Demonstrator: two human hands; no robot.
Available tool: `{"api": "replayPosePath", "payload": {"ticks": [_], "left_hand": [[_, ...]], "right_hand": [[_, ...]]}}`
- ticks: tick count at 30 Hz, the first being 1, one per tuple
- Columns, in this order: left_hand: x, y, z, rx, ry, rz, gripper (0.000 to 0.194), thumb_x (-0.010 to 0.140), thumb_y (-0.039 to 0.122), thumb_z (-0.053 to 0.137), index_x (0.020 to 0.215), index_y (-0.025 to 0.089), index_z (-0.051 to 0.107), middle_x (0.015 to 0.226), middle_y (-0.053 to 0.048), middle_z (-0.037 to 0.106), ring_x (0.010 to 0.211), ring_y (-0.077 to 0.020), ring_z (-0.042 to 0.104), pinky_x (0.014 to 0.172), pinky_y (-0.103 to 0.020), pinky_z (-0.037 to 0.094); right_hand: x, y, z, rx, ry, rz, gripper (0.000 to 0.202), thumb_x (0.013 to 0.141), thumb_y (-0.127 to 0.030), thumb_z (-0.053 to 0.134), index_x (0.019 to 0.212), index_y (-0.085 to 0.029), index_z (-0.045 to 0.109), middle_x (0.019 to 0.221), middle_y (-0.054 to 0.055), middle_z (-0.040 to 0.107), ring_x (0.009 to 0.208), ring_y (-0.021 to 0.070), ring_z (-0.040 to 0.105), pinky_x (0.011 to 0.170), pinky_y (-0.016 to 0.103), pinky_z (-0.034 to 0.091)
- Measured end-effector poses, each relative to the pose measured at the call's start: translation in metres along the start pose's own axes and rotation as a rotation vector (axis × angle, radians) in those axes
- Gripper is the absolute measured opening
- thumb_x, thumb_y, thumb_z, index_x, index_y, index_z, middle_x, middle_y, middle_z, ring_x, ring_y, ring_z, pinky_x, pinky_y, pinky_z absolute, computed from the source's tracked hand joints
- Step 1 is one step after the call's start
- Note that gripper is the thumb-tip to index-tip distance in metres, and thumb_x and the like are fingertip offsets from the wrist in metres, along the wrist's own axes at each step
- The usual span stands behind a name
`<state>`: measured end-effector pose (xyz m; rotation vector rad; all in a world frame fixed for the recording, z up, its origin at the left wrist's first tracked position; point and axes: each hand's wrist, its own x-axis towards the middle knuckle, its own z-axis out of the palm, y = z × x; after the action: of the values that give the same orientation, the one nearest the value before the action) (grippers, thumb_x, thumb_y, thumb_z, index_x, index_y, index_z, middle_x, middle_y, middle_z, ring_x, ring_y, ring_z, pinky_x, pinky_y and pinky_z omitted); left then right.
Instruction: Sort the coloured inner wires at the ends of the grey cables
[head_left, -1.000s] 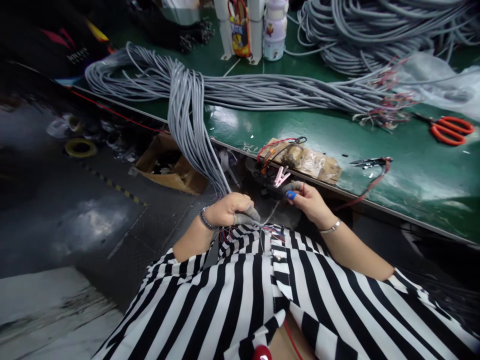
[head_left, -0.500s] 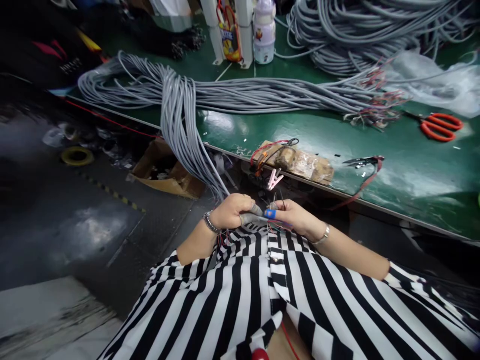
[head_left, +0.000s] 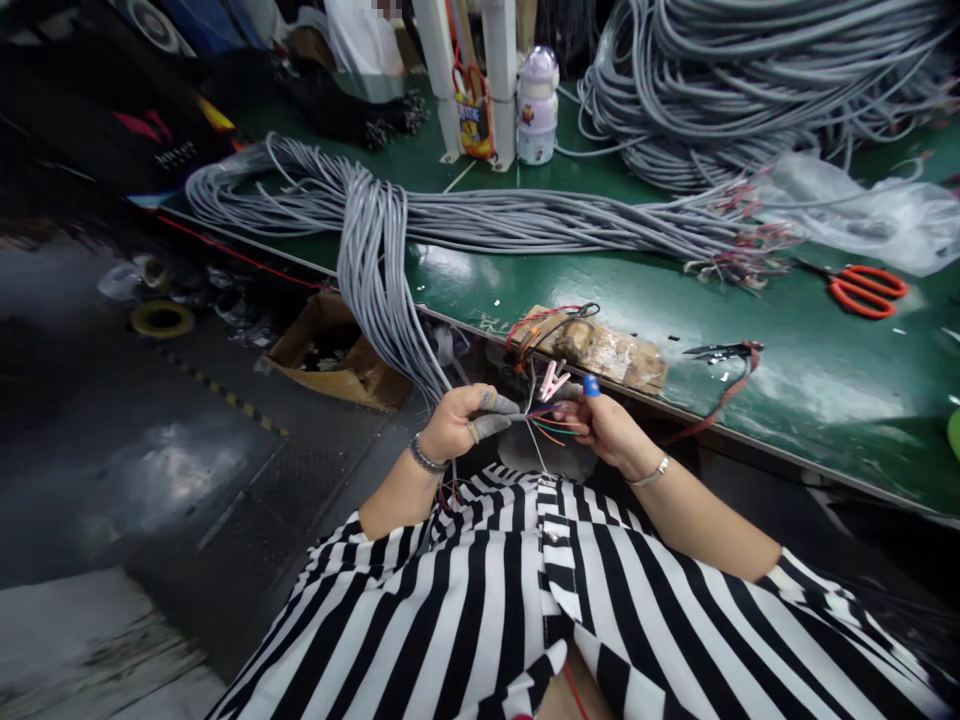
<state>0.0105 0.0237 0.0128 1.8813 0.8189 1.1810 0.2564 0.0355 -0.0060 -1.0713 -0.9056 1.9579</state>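
Note:
My left hand [head_left: 456,420] pinches the end of a grey cable [head_left: 517,416] between thumb and finger, both in grey finger covers. Thin coloured wires [head_left: 551,428], among them orange, green and dark ones, fan out of the stripped end, and a pale strand hangs down. At their tips is my right hand [head_left: 606,428], its fingers curled on some of the wires and its thumb, wrapped in blue, pointing up. Just above the wires a pink clip [head_left: 553,382] stands at the bench edge. A bundle of grey cables [head_left: 375,270] drapes off the bench towards my left hand.
On the green bench [head_left: 480,290] lie a taped wooden block [head_left: 607,350], small nippers [head_left: 724,351], orange-handled scissors [head_left: 866,290] and a large cable coil [head_left: 750,90]. A lilac bottle [head_left: 538,110] stands behind. Below left is a cardboard box [head_left: 337,365].
My right hand has moved right and up, away from my left, and its thumb has lifted. The coloured wires now show spread between the hands. The view has tilted up slightly.

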Motion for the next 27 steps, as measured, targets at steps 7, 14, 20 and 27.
{"api": "replayPosePath", "payload": {"ticks": [7,14,20,27], "left_hand": [[0.016,-0.007,0.014,-0.086,0.016,-0.15,0.029,0.082,0.041,0.071,0.087,0.012,0.074,0.079,-0.007,0.071,0.071,-0.0138,0.066,0.068,-0.025,0.054],[0.018,-0.024,0.017,-0.094,-0.028,-0.191,0.031,0.079,0.042,0.073,0.087,0.012,0.075,0.079,-0.006,0.071,0.071,-0.013,0.064,0.069,-0.024,0.052],[0.018,-0.031,0.019,-0.072,-0.094,-0.14,0.03,0.082,0.041,0.071,0.085,0.011,0.074,0.077,-0.006,0.07,0.069,-0.0129,0.064,0.068,-0.023,0.051],[0.022,-0.03,0.021,-0.054,-0.154,-0.147,0.032,0.083,0.042,0.069,0.086,0.011,0.074,0.079,-0.008,0.072,0.071,-0.0137,0.065,0.069,-0.023,0.051]], "right_hand": [[0.02,0.002,0.011,-0.058,0.114,-0.182,0.056,0.067,-0.073,0.069,0.066,-0.017,0.058,0.06,-0.001,0.054,0.043,0.005,0.028,0.038,0.021,0.018],[0.03,0.005,0.016,0.067,0.057,-0.154,0.063,0.066,-0.082,0.061,0.064,-0.019,0.055,0.048,-0.006,0.034,0.043,0.0063,0.021,0.037,0.022,0.015],[0.033,-0.002,0.024,0.2,0.115,-0.144,0.06,0.058,-0.073,0.075,0.062,-0.019,0.05,0.05,-0.006,0.039,0.042,0.0042,0.024,0.036,0.019,0.016],[0.033,-0.001,0.025,0.171,0.13,-0.184,0.06,0.062,-0.072,0.074,0.06,-0.02,0.043,0.046,-0.009,0.03,0.039,0.0031,0.02,0.035,0.019,0.016]]}}
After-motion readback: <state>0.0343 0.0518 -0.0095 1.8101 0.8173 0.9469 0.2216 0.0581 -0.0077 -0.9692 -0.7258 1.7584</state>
